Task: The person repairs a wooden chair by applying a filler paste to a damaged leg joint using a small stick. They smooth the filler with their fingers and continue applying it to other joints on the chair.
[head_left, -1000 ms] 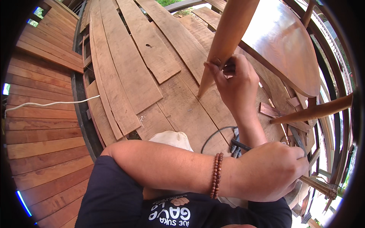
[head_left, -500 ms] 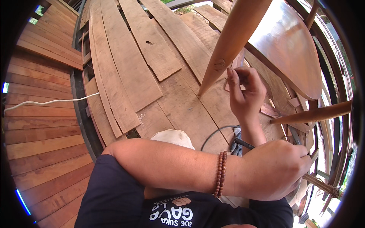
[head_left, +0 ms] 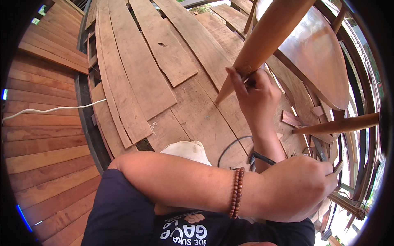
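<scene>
A tapered, smooth wooden leg slants down from the top of the view, with a rough patch low on its side. My right hand is at this patch, its thumb laid across the leg and its other fingers curled beside it. Whatever small thing those fingers might pinch is hidden. With a beaded bracelet on its wrist, my left arm crosses in front of me from the left. My left hand is closed in a fist at the lower right, its contents out of sight. A black cord end runs up beside it.
Long wooden planks lie side by side ahead. Reddish floorboards stretch to the left, with a white cable over them. On the right are a polished wooden slab, another round leg and wood scraps.
My right hand has moved left onto the leg's rough patch, its thumb now across the wood. The leg appears slightly further right. My left fist has shifted slightly downward.
</scene>
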Available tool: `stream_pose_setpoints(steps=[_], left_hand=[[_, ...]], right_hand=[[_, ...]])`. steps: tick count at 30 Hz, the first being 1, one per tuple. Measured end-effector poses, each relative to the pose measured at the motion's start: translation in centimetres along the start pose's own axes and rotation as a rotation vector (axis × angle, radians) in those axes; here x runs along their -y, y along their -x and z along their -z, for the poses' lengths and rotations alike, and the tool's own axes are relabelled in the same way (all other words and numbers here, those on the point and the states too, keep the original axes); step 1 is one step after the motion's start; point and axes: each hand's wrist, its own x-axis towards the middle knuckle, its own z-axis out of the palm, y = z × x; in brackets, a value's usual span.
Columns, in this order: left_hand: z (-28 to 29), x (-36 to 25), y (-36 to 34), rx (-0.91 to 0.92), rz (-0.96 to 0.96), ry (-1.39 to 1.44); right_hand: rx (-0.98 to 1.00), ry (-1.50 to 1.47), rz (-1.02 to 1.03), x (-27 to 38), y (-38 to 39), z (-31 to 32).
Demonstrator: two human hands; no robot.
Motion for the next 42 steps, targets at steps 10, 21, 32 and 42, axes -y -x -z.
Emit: stream_pose_setpoints(steps=[10, 21, 32, 42], left_hand=[[0.0, 0.0, 0.0, -0.036, -0.023, 0.001], [-0.6, 0.2, -0.2, -0.041, -0.052, 0.004], [0.2, 0.4, 0.0, -0.047, 0.005, 0.026], [0.2, 0.7, 0.1, -0.044, -0.006, 0.035]], right_hand=[[0.139, -0.118, 0.162, -2.8, 0.4, 0.7], [0.004, -0.547, 0.013, -4.0, 2.2, -0.5], [0.136, -0.368, -0.093, -4.5, 0.9, 0.2], [0.15, -0.409, -0.091, -2.7, -0.7, 1.2]])
